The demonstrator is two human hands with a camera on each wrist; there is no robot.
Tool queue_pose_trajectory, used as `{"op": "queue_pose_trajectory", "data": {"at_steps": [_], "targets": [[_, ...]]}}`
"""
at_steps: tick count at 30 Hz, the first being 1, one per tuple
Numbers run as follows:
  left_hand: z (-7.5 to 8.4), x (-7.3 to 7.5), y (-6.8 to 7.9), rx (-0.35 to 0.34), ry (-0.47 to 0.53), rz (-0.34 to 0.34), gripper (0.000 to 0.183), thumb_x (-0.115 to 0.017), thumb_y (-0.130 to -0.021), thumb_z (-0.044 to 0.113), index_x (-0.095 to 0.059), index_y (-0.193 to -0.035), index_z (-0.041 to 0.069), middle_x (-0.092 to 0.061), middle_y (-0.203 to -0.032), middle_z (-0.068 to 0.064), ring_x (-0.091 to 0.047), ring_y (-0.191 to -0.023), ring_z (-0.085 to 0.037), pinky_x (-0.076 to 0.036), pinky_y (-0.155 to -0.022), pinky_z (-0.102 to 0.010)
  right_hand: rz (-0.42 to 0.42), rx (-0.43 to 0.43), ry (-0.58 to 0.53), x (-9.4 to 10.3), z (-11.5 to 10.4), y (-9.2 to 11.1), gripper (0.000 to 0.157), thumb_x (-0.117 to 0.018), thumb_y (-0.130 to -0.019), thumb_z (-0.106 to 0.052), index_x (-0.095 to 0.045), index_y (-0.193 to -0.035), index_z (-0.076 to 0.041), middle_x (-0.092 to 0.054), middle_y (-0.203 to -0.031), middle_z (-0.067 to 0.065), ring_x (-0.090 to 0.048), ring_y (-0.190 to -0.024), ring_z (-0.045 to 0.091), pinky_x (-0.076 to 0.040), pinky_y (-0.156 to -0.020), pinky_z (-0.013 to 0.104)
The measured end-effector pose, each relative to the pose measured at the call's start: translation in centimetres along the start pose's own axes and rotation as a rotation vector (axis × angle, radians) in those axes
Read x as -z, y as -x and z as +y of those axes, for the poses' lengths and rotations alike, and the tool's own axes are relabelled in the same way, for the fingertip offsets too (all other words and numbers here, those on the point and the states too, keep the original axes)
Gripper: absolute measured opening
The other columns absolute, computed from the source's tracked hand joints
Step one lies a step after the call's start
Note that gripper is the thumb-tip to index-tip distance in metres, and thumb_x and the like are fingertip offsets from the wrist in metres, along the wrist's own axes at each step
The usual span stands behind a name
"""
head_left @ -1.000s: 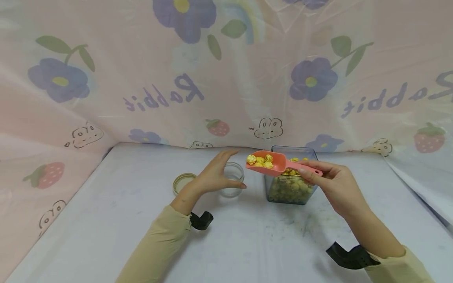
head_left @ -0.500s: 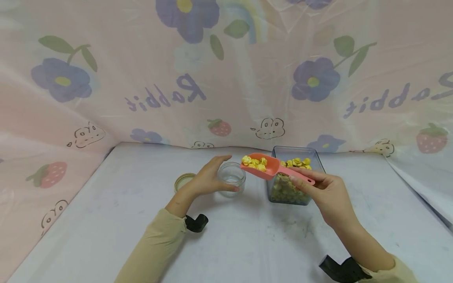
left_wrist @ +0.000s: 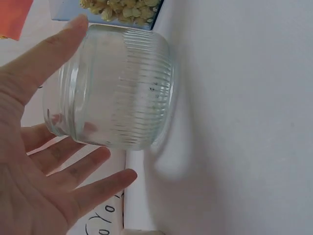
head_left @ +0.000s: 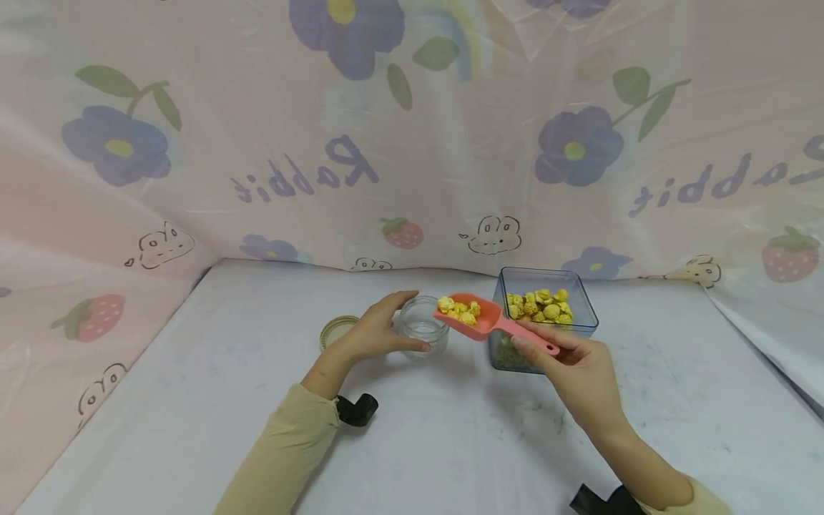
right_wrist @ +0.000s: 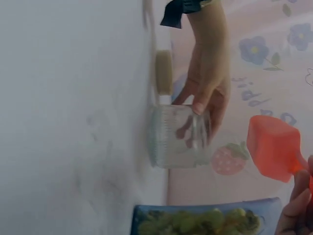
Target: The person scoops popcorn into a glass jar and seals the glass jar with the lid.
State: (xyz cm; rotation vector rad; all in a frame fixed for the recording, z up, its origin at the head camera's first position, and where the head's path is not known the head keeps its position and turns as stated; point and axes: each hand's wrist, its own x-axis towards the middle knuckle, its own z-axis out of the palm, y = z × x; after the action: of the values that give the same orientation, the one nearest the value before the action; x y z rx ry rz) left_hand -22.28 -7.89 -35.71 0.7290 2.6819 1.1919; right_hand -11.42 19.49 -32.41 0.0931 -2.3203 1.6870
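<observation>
Just left of the left hand [head_left: 373, 332], and partly hidden by it, lay a round lid [head_left: 330, 334] with a gold-coloured rim. The left hand was spread, thumb and fingers extended on either side of a glass jar [head_left: 430, 330]; firm contact could not be confirmed. The jar stood upright within the span of that hand, mouth upward. To the right of the left hand was a coral-pink scoop [head_left: 491, 316], carrying yellow popcorn [head_left: 459, 312]. The right hand [head_left: 582, 368] pinched the scoop's handle between thumb and fingers, bowl directed left. Beyond the right hand, slightly to its left, stood a square, clear bluish bin [head_left: 584, 304] holding more popcorn.

In the head view, the scoop's tip overlapped the jar's right rim; the right wrist view showed a gap between them. That view also presented the scoop's smooth, opaque underside, while its load appeared from the head. The left wrist view resolved fine ribs on the jar's lower wall and a smooth, rounded neck.
</observation>
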Motion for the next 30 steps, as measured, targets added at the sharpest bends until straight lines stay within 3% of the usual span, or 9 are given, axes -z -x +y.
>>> {"op": "queue_pose_trajectory", "data": {"at_steps": [6, 12, 17, 25, 30], "targets": [[-0.4, 0.0, 0.2, 0.03, 0.092, -0.016, 0.086, -0.084, -0.074, 0.025, -0.038, -0.146, 0.01, -0.042, -0.148, -0.012, -0.045, -0.131, -0.034, -0.05, -0.097, -0.044, 0.013, 0.021, 0.005, -1.0, 0.8, 0.3, 0.033, -0.074, -0.085, -0.013, -0.069, -0.115, -0.001, -0.067, -0.102, -0.017, -0.068, -0.075, 0.012, -0.057, -0.066, 0.021], [-0.8, 0.1, 0.3, 0.051, 0.107, -0.025, 0.084, -0.083, -0.075, 0.025, -0.039, -0.146, 0.016, -0.044, -0.146, -0.011, -0.047, -0.129, -0.033, -0.054, -0.09, -0.039, 0.019, 0.047, 0.009, -1.9, 1.4, 0.4, 0.029, -0.075, -0.083, -0.011, -0.071, -0.111, -0.002, -0.069, -0.091, -0.011, -0.068, -0.068, 0.017, -0.055, -0.058, 0.021], [-0.9, 0.1, 0.2, 0.052, 0.108, -0.016, 0.082, -0.084, -0.074, 0.025, -0.041, -0.144, 0.019, -0.046, -0.144, -0.01, -0.048, -0.129, -0.033, -0.049, -0.097, -0.046, 0.03, 0.076, 0.018, -2.5, 1.4, 0.4, 0.028, -0.076, -0.082, -0.009, -0.072, -0.109, -0.003, -0.07, -0.076, -0.002, -0.064, -0.06, 0.012, -0.047, -0.049, 0.02], [-0.7, 0.1, 0.0, 0.09, 0.132, -0.013, 0.081, -0.085, -0.073, 0.024, -0.043, -0.142, 0.021, -0.047, -0.144, -0.009, -0.049, -0.129, -0.034, -0.043, -0.102, -0.052, 0.037, 0.15, 0.047, -3.1, 1.4, 0.2, 0.027, -0.076, -0.081, -0.007, -0.073, -0.107, -0.002, -0.07, -0.075, 0.007, -0.062, -0.054, 0.009, -0.035, -0.038, 0.022], [-0.9, 0.0, -0.2, 0.111, 0.143, -0.011, 0.081, -0.086, -0.072, 0.023, -0.045, -0.141, 0.024, -0.048, -0.143, -0.007, -0.049, -0.129, -0.033, -0.043, -0.101, -0.052, 0.039, 0.153, 0.068, -3.4, 1.4, 0.0, 0.027, -0.077, -0.08, -0.009, -0.074, -0.106, -0.004, -0.071, -0.079, 0.013, -0.062, -0.054, 0.009, -0.036, -0.038, 0.021]]}}
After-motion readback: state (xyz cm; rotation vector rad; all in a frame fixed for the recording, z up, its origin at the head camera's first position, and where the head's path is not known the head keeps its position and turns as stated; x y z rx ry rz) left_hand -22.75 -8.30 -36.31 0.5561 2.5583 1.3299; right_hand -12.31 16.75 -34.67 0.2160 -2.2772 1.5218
